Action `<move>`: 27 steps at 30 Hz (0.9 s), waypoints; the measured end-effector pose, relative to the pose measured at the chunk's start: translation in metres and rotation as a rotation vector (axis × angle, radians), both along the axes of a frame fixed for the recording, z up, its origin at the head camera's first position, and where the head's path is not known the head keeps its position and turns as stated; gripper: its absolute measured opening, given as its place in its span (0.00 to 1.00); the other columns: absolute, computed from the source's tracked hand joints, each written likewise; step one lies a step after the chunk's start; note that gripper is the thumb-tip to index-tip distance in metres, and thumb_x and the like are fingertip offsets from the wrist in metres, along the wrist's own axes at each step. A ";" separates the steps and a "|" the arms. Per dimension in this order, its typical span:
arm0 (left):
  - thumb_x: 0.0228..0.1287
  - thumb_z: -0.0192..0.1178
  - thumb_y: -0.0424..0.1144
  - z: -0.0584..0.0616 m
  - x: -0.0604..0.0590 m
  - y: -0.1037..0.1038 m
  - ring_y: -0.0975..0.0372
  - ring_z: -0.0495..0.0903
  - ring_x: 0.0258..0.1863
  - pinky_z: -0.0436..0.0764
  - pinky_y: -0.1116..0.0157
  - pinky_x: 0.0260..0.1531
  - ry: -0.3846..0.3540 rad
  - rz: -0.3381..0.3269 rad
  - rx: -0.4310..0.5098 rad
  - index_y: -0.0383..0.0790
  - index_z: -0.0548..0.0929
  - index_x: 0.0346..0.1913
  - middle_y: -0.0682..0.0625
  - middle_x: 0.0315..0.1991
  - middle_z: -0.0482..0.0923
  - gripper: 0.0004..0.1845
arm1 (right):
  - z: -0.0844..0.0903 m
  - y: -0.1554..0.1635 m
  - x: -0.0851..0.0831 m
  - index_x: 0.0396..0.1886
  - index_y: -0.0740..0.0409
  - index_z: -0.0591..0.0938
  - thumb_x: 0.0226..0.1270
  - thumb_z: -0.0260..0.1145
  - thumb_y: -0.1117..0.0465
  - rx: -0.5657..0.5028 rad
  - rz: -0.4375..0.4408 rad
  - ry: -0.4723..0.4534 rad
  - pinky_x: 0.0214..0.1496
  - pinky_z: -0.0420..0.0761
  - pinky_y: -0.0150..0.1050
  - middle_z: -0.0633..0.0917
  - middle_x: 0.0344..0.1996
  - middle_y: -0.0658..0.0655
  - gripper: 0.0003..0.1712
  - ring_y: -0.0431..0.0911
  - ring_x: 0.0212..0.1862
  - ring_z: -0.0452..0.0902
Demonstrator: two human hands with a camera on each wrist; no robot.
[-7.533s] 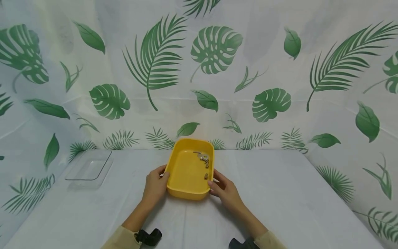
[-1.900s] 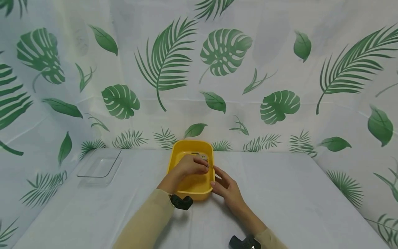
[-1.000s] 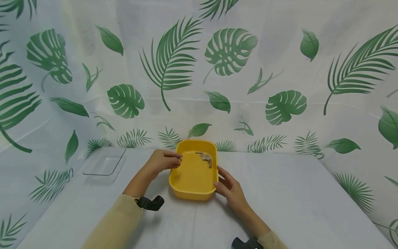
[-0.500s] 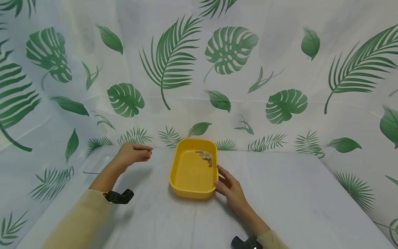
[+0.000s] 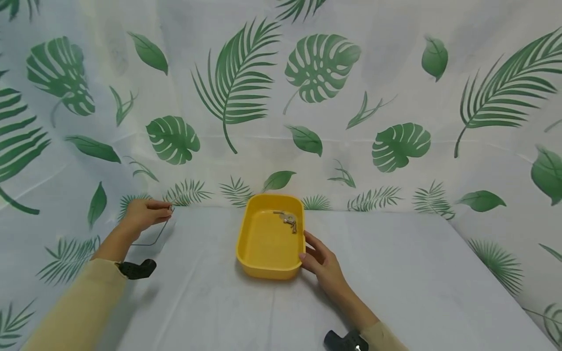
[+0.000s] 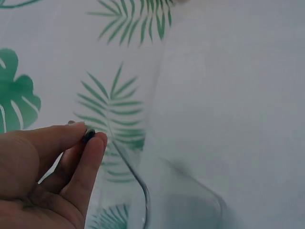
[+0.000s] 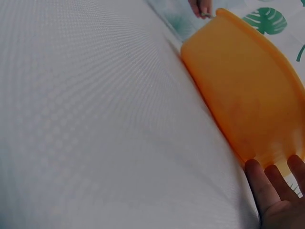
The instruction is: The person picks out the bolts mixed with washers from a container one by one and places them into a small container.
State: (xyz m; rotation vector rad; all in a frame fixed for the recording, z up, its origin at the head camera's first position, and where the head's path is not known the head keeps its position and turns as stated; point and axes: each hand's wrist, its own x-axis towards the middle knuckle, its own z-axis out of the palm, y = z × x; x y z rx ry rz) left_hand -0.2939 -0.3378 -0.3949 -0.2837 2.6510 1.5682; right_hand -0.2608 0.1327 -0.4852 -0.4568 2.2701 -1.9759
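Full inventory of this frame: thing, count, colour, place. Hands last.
yellow tray: 1, yellow, table centre.
metal parts: small cluster, exact count unclear, silver, far right corner inside the yellow tray.
clear tray: 1, transparent, table's left edge, partly hidden by the left hand.
small dark part: 1, dark, pinched above the clear tray.
tablecloth: 1, white.
leaf backdrop: 1, white and green, behind and at both sides.
left hand: pinches the small dark part.
right hand: fingers rest on the yellow tray's right side.

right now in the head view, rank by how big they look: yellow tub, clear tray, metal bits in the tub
1. yellow tub, plainly largest.
2. clear tray, unsure: the left hand covers part of it.
3. metal bits, smallest.
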 end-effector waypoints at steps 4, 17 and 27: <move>0.72 0.62 0.39 -0.009 -0.002 -0.018 0.77 0.84 0.36 0.86 0.63 0.53 -0.052 0.042 -0.028 0.24 0.72 0.68 0.52 0.48 0.85 0.29 | -0.001 0.000 -0.003 0.79 0.53 0.62 0.75 0.62 0.57 -0.020 0.024 0.011 0.59 0.84 0.35 0.65 0.78 0.60 0.36 0.61 0.74 0.68; 0.68 0.62 0.31 -0.028 -0.013 -0.033 0.75 0.81 0.28 0.88 0.70 0.35 -0.182 0.106 -0.014 0.20 0.71 0.67 0.50 0.37 0.88 0.28 | -0.003 0.004 0.001 0.79 0.53 0.62 0.75 0.62 0.58 -0.039 0.027 0.002 0.60 0.84 0.35 0.64 0.78 0.60 0.36 0.62 0.74 0.67; 0.67 0.62 0.32 -0.050 -0.031 -0.033 0.66 0.82 0.36 0.83 0.66 0.37 -0.248 0.177 -0.174 0.24 0.74 0.65 0.32 0.61 0.79 0.26 | -0.001 0.005 0.002 0.79 0.54 0.62 0.74 0.62 0.59 -0.051 0.016 -0.011 0.60 0.84 0.35 0.65 0.77 0.61 0.36 0.62 0.73 0.68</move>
